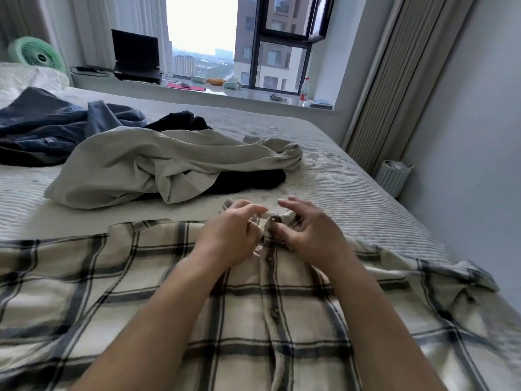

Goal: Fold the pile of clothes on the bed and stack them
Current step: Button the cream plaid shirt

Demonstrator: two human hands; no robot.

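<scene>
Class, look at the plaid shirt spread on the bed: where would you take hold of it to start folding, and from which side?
Grip the plaid shirt at a shoulder edge beside the collar, coming from the near side. It lies flat, front up and collar away, so that upper edge should lift easily.

no text, label or number is legible anywhere here

We see a plaid shirt of soft, matt woven cloth in the lower frame, lying on a bed whose cover is a ribbed, quilted fabric. At centre left the beige garment looks like matt, creased cotton. The bottle at upper right is clear, glossy plastic.
</scene>
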